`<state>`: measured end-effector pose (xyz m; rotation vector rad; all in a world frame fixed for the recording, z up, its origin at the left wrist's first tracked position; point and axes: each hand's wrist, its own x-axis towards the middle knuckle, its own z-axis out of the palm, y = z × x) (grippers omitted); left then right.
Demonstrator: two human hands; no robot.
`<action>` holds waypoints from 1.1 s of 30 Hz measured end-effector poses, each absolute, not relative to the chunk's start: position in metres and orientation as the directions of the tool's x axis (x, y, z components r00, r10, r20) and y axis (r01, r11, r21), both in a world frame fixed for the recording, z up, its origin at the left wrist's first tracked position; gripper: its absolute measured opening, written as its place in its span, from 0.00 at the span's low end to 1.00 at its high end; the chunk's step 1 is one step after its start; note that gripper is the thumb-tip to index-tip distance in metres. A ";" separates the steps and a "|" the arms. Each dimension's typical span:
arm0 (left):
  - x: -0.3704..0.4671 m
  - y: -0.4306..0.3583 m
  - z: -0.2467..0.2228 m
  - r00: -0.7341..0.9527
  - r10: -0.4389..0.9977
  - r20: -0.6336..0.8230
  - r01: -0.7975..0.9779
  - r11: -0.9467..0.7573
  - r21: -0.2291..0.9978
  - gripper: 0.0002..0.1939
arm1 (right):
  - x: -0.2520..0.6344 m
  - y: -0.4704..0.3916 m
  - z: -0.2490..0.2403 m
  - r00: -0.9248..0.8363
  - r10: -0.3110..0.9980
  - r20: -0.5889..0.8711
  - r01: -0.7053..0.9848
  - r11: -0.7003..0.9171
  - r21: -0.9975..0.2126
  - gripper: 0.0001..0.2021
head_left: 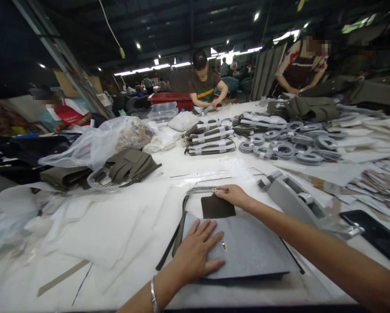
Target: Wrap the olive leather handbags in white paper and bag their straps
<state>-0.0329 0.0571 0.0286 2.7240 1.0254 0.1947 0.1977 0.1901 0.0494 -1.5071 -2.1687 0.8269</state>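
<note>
A handbag lies flat in front of me, its body covered by a grey protective sheet point(253, 248) with a small metal clasp point(224, 245) showing through. My left hand point(198, 248) rests palm down on that sheet, fingers spread. Above it, a dark olive flap point(218, 206) sticks out past the sheet's far edge. My right hand point(234, 194) pinches a small gold-coloured metal fitting point(215, 190) on the wrapped handle beyond the flap. A dark strap point(173, 243) trails down the bag's left side.
A grey tape dispenser point(294, 200) and a black phone point(374, 234) lie at the right. Wrapped straps point(211, 148) and coiled grey straps point(282, 150) sit farther back. An olive bag point(129, 165) and white paper sheets point(100, 230) are leftward. Co-workers stand across the table.
</note>
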 end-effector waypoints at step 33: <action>-0.035 0.032 0.028 0.736 0.415 0.535 0.462 -0.885 0.050 0.20 | 0.226 0.062 0.037 -0.785 0.599 0.159 0.572 0.799 -0.186 0.20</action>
